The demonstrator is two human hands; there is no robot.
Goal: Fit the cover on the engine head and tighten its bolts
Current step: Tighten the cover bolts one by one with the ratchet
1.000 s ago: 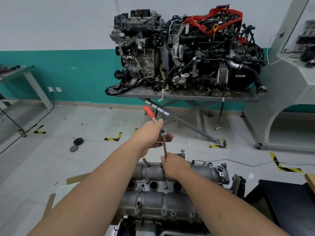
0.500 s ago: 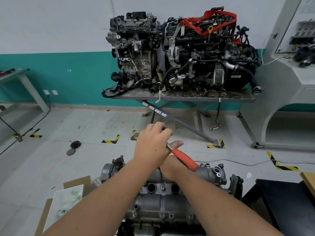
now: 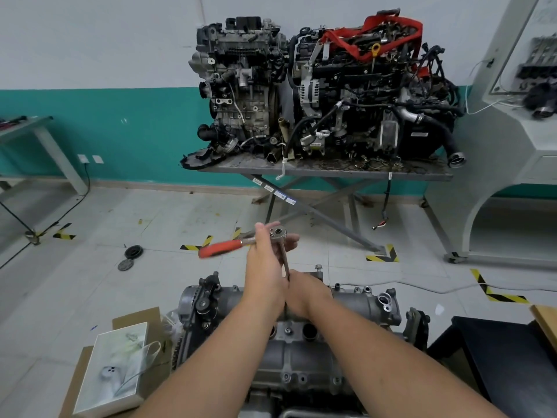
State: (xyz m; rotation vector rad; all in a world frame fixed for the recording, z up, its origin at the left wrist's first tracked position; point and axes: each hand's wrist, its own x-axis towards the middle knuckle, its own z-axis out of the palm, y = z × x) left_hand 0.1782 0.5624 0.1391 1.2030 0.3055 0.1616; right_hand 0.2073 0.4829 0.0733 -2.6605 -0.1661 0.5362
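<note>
The grey aluminium cover (image 3: 355, 306) lies on the engine head at the bottom centre, with several bolts along its edges. A ratchet with a red handle (image 3: 221, 248) stands over the cover's far edge on a long extension bar (image 3: 284, 260), and its handle points left. My left hand (image 3: 265, 263) grips the ratchet by its head. My right hand (image 3: 306, 292) is curled round the foot of the extension, hiding the bolt under it. One bolt (image 3: 318, 268) sticks up just behind my right hand.
Two engines (image 3: 316, 86) stand on a metal table (image 3: 331, 171) at the back wall. A white box (image 3: 114, 366) lies on cardboard at the lower left. A black stand (image 3: 506, 351) is at the lower right, a white cabinet (image 3: 512, 152) at the right. Round black parts (image 3: 133, 252) lie on the floor.
The red handle has swung round the extension: it pointed up-left, then lower right, now left. My left hand stays at the ratchet head, my right hand at the extension's foot.
</note>
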